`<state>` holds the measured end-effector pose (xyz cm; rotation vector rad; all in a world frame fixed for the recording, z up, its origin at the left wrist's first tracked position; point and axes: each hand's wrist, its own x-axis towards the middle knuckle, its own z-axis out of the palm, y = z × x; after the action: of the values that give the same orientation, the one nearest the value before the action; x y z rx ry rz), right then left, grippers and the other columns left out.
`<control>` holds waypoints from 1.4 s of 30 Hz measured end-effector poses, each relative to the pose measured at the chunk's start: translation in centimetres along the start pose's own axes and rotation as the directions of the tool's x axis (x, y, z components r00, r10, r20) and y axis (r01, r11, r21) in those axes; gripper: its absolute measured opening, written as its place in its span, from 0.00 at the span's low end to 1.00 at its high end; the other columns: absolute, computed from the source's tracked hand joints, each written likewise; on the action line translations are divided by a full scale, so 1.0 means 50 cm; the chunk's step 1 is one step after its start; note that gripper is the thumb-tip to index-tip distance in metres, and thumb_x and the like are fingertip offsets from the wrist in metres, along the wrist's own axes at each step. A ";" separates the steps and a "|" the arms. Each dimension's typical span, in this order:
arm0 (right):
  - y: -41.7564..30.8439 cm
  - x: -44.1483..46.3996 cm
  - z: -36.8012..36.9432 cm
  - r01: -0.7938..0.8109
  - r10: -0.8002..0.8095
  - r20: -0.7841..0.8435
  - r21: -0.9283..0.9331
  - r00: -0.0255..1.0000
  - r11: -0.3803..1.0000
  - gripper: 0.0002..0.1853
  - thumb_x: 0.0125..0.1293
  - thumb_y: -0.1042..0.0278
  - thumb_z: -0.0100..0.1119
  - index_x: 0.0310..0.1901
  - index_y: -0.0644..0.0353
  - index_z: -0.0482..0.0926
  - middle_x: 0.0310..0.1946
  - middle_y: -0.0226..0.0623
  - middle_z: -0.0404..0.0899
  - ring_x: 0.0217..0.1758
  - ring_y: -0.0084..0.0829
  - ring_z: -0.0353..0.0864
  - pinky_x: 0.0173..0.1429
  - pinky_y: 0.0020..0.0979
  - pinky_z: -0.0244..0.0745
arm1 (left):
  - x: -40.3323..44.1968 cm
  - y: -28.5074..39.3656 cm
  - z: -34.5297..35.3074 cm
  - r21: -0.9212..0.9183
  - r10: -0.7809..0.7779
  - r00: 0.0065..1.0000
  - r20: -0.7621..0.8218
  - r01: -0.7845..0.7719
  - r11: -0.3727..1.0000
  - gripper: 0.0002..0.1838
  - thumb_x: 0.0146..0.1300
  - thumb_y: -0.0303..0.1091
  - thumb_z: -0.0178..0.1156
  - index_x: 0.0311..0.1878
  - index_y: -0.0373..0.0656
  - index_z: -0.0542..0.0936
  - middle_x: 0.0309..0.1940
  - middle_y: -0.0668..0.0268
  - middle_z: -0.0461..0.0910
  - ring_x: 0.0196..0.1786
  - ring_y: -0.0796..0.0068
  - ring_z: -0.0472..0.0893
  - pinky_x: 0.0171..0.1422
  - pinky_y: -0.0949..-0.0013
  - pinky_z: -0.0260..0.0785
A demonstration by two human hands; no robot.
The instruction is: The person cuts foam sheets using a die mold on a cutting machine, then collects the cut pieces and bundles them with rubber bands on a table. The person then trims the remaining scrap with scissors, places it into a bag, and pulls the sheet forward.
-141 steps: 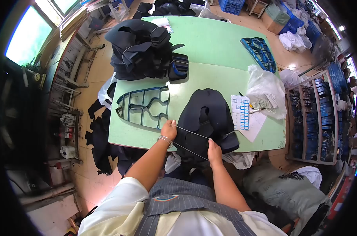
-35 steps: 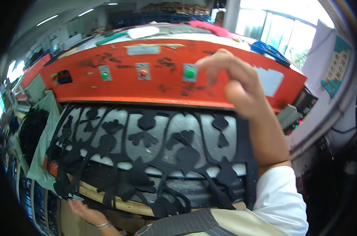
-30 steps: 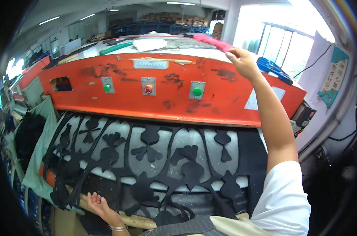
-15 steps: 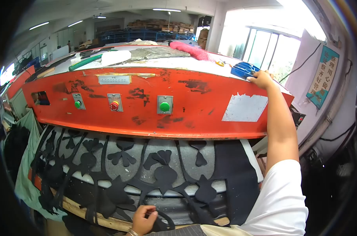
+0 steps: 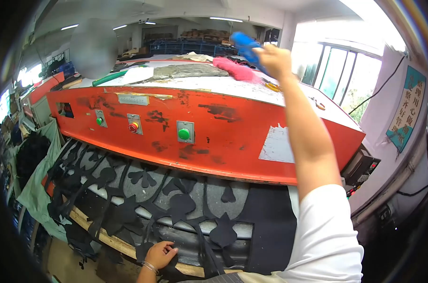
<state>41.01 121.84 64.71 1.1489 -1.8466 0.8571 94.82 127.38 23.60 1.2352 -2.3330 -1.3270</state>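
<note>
Raised above the red machine, my right hand is closed around a blue object, smeared by motion; its kind cannot be made out. My left hand is low at the near edge of the black cut-out sheet. Its fingers are bent together against the dark material, and whatever they hold is hidden. Plant-like shapes and narrow strips of the sheet lie across a grey bed, sagging over its front edge.
The red machine carries green buttons and a red knob on its front. On its white top lie a pink mesh bundle, a green roll and scissors with yellow handles. A wooden edge runs along the bed's front.
My right hand has lifted the blue object off the machine's top, up and to the left. My left hand has shifted slightly left, and the view has turned.
</note>
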 end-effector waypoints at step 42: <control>0.423 -0.237 -0.120 -0.741 -0.077 0.753 0.658 0.654 0.137 0.12 0.73 0.66 0.53 0.55 0.57 0.72 0.34 0.25 0.74 0.32 0.22 0.75 0.37 0.18 0.72 | -0.015 -0.018 -0.014 0.104 0.126 0.978 -0.168 -0.110 0.988 0.18 0.60 0.46 0.65 0.48 0.44 0.83 0.39 0.60 0.84 0.43 0.60 0.83 0.48 0.60 0.75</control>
<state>26.48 139.25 54.24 1.9469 -2.1493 2.5040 96.18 127.27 23.48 1.1669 -2.3279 -1.0381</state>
